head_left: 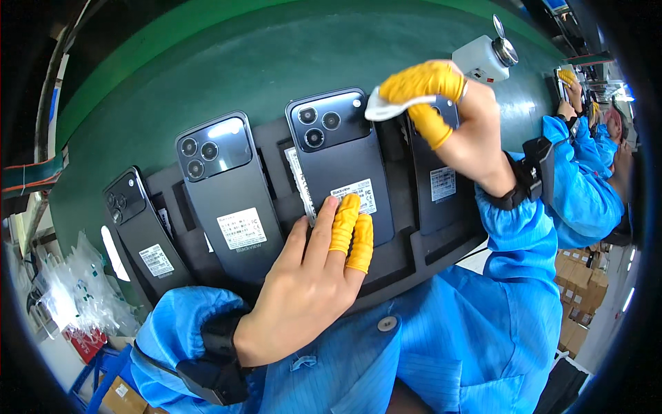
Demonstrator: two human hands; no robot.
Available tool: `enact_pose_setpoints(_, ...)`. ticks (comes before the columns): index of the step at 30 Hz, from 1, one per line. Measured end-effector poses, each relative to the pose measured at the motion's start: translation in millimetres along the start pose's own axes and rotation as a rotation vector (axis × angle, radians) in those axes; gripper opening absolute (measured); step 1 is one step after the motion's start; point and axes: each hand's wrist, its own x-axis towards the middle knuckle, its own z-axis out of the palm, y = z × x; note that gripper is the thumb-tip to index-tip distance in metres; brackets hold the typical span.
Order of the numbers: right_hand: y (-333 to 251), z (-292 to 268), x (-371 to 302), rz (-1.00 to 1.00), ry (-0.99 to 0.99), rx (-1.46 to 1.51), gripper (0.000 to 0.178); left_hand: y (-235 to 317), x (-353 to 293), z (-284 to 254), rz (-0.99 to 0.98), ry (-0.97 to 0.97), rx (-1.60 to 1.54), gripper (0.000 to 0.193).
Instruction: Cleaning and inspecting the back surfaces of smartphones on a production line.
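Note:
Several dark phones lie back side up in a black foam tray (276, 183). My left hand (310, 283) is pressed flat on the lower back of one phone (365, 155), fingers stretched out over its white label, two of them in yellow finger cots. Pinched in my right hand (448, 103), whose thumb and fingers wear yellow cots, is a folded white wipe (389, 107). The wipe's tip hangs by the top right corner of that phone's camera panel. My right hand partly hides the rightmost phone (441, 183). Left of my left hand are two more phones (231, 200) (148, 234).
A white pump bottle (483, 58) with a raised metal lid stands at the far right of the green work surface (227, 69). Clear plastic bags (79, 290) are heaped at the left. Co-workers in blue sleeves (583, 159) sit to the right, near stacked cartons (576, 290).

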Motion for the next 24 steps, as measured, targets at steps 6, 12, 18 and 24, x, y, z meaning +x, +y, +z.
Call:
enact_pose_setpoints(6, -10.1, 20.4, 25.4, -0.155, 0.103, -0.182, 0.022, 0.3, -0.5, 0.0, 0.007, -0.005, -0.013, 0.044)
enact_pose_setpoints(12, -14.8, 44.1, 6.3, -0.390, -0.060, -0.242, 0.015, -1.8, -1.6, 2.4, 0.039, -0.004, 0.015, 0.043)
enact_pose_setpoints(18, -22.2, 42.5, -4.2, -0.340, -0.043, -0.272, 0.018, -1.4, -1.3, 4.8, 0.030, 0.021, 0.030, 0.043)
enact_pose_setpoints(24, -30.5, 31.7, -8.9, -0.312, -0.096, -0.247, 0.019, -1.6, -1.0, 4.3, 0.053, 0.010, 0.076, 0.042)
